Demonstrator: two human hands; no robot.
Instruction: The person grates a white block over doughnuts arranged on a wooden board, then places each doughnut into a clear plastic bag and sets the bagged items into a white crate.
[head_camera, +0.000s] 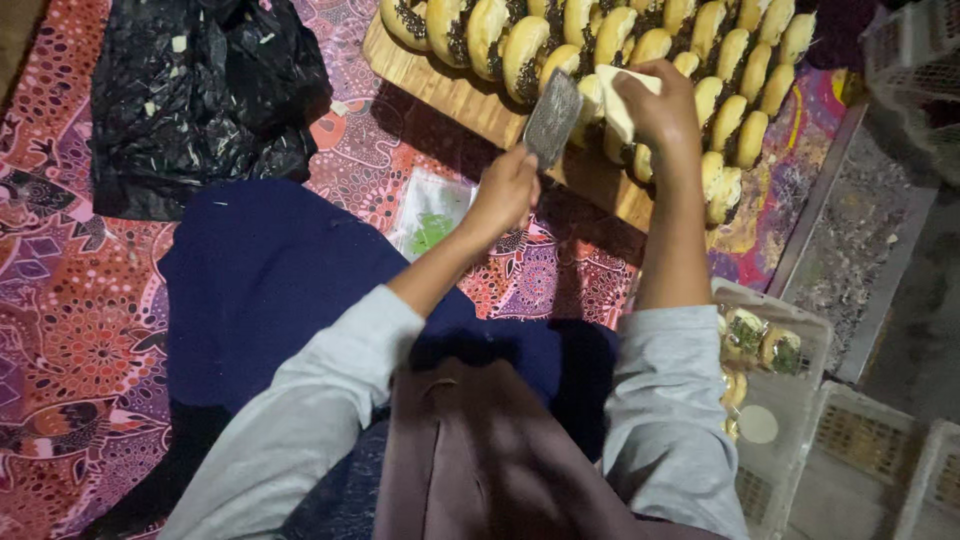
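My left hand (505, 190) grips a flat metal grater (552, 117) tilted over the wooden board (470, 105) of split filled buns (525, 55), while my right hand (655, 105) pinches a pale cheese block (615, 100) against it for shaving.

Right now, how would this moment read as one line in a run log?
left hand: holds flat metal grater | right hand: holds pale cheese block against it | below: filled golden buns on wooden board

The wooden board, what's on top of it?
The wooden board carries rows of filled buns standing on edge. The right hand and the grater cover a few buns.
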